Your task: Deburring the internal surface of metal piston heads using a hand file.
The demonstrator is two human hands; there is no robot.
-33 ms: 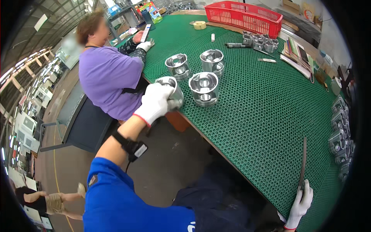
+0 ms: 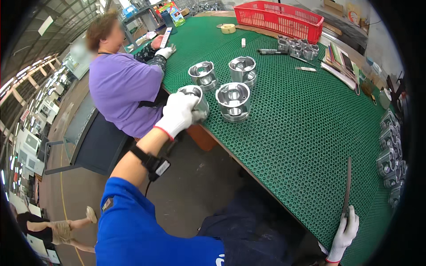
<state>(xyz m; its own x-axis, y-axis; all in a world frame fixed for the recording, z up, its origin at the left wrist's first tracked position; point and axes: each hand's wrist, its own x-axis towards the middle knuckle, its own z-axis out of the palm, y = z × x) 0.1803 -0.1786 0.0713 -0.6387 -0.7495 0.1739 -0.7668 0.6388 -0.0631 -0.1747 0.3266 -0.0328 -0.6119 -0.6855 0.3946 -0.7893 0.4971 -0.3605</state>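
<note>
Hardly anything moved since the earlier frame — view slid a touch left, passer-by's foot at lower left [image 2: 91,214] shifted slightly, both gloved hands basically in the same spots. Left hand in a white knit glove with red cuff [image 2: 177,111] is curled, partly closed on the near side of a hollow, silver metal piston [image 2: 203,102] at the left edge of the desk with a green perforated mat [image 2: 288,146]. Fingers there are blurred, and they cover the piston's lower part; can't tell whether its base touches the mat. Fingertips on the far side hidden.

Right hand, same white glove [image 2: 346,232], is closed on the bottom end of a thin, dark grey, flat strip-like tool [image 2: 349,181] over the desk's near right part. The gripped end is hidden by the fingers; forearm cut off at the lower edge.

Three more shiny silver metal pistons [image 2: 233,103] stand upright just beside the held one; the near one partly overlaps the one behind. Stacked silver metal parts [image 2: 388,153] at far right — dark lens rim cuts into them, count unclear. Co-worker in a purple shirt [image 2: 126,82] holds a flat, whitish, slab-shaped object [image 2: 166,38], lower end partly covered.
</note>
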